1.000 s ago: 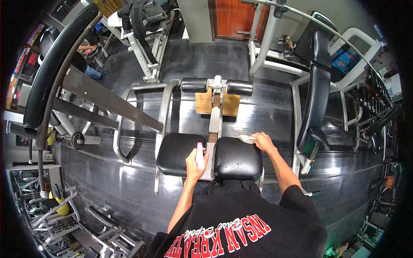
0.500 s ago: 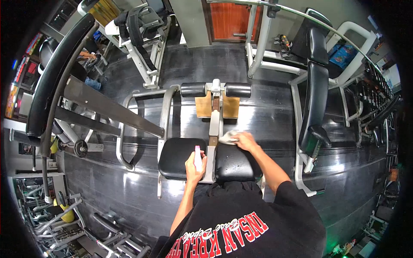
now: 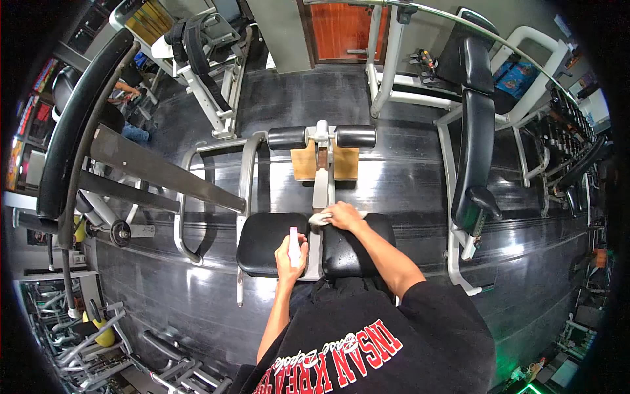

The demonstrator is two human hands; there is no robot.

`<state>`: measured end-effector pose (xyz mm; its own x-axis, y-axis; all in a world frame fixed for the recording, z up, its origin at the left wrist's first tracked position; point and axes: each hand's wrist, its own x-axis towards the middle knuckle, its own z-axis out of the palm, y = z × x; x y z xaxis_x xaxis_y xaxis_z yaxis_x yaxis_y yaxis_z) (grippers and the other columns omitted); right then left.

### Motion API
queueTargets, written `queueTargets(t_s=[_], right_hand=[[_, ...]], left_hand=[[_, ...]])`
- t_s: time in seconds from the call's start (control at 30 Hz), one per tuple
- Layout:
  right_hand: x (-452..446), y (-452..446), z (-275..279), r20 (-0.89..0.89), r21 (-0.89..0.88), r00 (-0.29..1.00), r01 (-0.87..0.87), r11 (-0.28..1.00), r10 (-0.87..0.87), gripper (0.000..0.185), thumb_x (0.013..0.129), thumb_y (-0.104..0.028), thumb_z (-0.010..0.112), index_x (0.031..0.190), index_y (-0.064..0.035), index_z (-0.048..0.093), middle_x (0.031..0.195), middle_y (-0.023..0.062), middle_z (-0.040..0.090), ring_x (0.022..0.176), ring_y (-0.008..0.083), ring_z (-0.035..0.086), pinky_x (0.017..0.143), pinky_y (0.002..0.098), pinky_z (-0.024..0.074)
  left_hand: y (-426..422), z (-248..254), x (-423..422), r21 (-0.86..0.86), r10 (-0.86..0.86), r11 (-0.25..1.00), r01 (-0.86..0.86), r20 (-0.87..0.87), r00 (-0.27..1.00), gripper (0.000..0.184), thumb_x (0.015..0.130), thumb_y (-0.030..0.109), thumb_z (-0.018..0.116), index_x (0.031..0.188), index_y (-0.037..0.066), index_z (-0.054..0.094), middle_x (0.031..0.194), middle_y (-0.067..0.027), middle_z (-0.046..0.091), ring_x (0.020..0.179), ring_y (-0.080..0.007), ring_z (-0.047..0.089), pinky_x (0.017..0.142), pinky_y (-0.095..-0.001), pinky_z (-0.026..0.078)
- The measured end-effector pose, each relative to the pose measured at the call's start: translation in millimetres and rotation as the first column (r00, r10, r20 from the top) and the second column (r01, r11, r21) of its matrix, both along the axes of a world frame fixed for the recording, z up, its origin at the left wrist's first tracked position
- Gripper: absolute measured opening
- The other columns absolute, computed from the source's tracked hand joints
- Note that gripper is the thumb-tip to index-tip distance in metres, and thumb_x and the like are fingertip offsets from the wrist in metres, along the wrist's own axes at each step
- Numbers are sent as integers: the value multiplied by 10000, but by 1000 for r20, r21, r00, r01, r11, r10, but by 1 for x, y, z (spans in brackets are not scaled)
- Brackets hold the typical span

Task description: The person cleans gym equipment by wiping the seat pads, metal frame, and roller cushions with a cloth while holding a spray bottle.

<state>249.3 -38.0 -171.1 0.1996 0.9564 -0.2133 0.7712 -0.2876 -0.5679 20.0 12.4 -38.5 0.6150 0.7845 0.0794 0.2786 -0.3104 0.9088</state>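
Observation:
My left hand [image 3: 285, 264] is closed around a slim white bottle with a pink top [image 3: 294, 248], held upright over the inner edge of the left black seat pad [image 3: 265, 244]. In my right hand [image 3: 345, 215] a pale, crumpled cloth [image 3: 319, 218] is gripped, pressed against the light metal post [image 3: 321, 187] where it meets the front inner corner of the right black seat pad [image 3: 346, 255]. Part of that pad is covered by my right forearm. Small wet-looking specks lie on its surface.
Ahead are two black foam rollers [image 3: 287, 138] above a wooden footplate [image 3: 304, 165]. A long padded machine arm [image 3: 85, 125] rises on the left. To the right stands a black upright bench [image 3: 474, 157]. Another person's jeans [image 3: 136, 132] show at the far left.
My right hand has slid the cloth leftward from the right pad's front edge to the metal post. The bottle stays in my left hand, while the whole view has shifted slightly.

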Motion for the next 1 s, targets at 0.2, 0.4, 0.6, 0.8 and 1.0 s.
queueTargets(t_s=[0.2, 0.4, 0.6, 0.8, 1.0], right_hand=[[27, -39, 17, 28, 65, 998, 59, 996, -61, 341, 795, -132, 660, 1093, -276, 739, 1054, 31, 721, 1049, 307, 634, 922, 444, 487], [115, -177, 9, 283, -49, 946, 178, 983, -158, 271, 867, -224, 673, 1132, -206, 730, 1131, 31, 698, 1041, 283, 604, 904, 430, 488], [129, -196, 47, 11, -234, 835, 537, 811, -550, 287, 890, -247, 667, 1141, -113, 698, 1095, 151, 698, 1043, 385, 643, 889, 446, 511], [65, -124, 2, 76, 62, 947, 309, 949, -313, 289, 893, -208, 641, 1166, -128, 690, 1159, 120, 681, 1078, 334, 627, 936, 437, 478], [18, -31, 8, -52, 6, 997, 63, 998, -62, 354, 826, -179, 709, 1180, -171, 682, 1188, 44, 680, 1111, 306, 620, 961, 465, 479]], left_hand=[[2, 8, 5, -100, 17, 995, -17, 2, 1000, 201, 912, 112, 682, 1081, 20, 623, 877, -42, 689, 594, -76, 611, 529, -238, 491], [3, 7, 5, -146, 27, 989, -24, 21, 999, 209, 918, 121, 682, 1089, 17, 623, 882, -37, 686, 598, -72, 600, 537, -235, 492], [3, 9, 4, -141, 17, 990, -14, 22, 1000, 198, 917, 92, 670, 1092, 12, 623, 903, -39, 683, 622, -63, 591, 549, -231, 503], [1, 8, 8, -166, 53, 985, -52, 2, 999, 195, 857, 67, 692, 1039, 7, 655, 878, -104, 718, 787, -184, 700, 723, -316, 542], [2, 3, 8, -36, 11, 999, -11, -9, 1000, 206, 906, 91, 682, 1089, 10, 632, 904, -49, 686, 623, -59, 582, 577, -244, 537]])
